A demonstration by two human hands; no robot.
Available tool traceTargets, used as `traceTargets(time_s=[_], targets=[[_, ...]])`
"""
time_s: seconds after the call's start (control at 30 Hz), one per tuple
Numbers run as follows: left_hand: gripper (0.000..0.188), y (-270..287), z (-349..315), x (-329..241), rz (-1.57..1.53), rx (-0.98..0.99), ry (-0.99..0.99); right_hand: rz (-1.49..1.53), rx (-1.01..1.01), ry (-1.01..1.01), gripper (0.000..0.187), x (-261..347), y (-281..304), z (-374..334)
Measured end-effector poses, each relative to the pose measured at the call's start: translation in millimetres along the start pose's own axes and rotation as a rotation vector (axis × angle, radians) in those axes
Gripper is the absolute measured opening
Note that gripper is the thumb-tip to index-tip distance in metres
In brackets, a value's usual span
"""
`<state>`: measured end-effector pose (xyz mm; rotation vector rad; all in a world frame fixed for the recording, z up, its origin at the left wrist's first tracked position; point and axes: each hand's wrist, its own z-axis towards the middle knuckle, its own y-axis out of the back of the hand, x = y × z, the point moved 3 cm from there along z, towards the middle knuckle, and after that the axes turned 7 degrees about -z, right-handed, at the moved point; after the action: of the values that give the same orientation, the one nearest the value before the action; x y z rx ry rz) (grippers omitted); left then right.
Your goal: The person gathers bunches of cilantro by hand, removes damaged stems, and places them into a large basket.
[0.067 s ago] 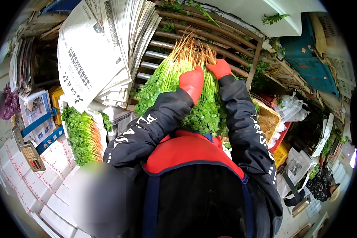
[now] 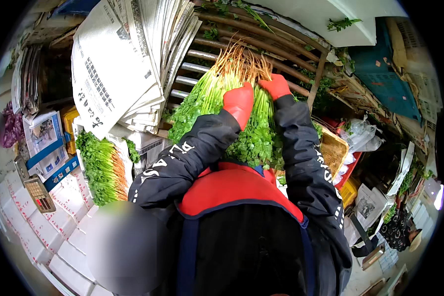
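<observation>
A wide bunch of coriander [image 2: 202, 96], with green leaves, pale stems and brownish-orange roots, lies on a slatted rack [image 2: 281, 43], its roots pointing away from me. My left hand [image 2: 239, 104], in a red glove, is closed over the stems at the middle of the bunch. Beside it on the right, my right hand [image 2: 275, 86], also in a red glove, is closed around stems just below the roots. The fingertips of both hands are partly hidden among the stems. Leaves hang down between my forearms toward my red and black apron.
Left of the rack lies a thick stack of newspapers [image 2: 114, 64]. Another coriander bunch [image 2: 102, 167] rests on paper at the left, near a scale [image 2: 39, 194] and white boxes [image 2: 22, 217]. On the right are a yellow basket [image 2: 333, 152], plastic bags [image 2: 364, 135] and a teal crate [image 2: 387, 74].
My right hand has shifted very slightly to the right along with the stems it holds. My left hand stays in place.
</observation>
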<state>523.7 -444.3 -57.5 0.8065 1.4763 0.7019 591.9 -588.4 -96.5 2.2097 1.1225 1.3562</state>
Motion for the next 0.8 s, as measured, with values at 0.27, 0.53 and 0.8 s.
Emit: traceTargets(time_s=[0.27,0.53,0.8], targets=[[0.017,-5.8,-6.1,-6.8,-0.028,0.216,0.076,0.451,-0.008,0.066,0.034,-17.5,-9.3,-6.2],[0.020,13.9,-21.1,11.2,-0.204,0.125,0.035,0.025,0.011,0.098,0.040,15.8,-4.3,-4.1],[0.024,20.1,-22.2,39.0,-0.057,0.149,-0.076,-0.040,0.016,0.073,0.038,25.1,-4.1,12.7]])
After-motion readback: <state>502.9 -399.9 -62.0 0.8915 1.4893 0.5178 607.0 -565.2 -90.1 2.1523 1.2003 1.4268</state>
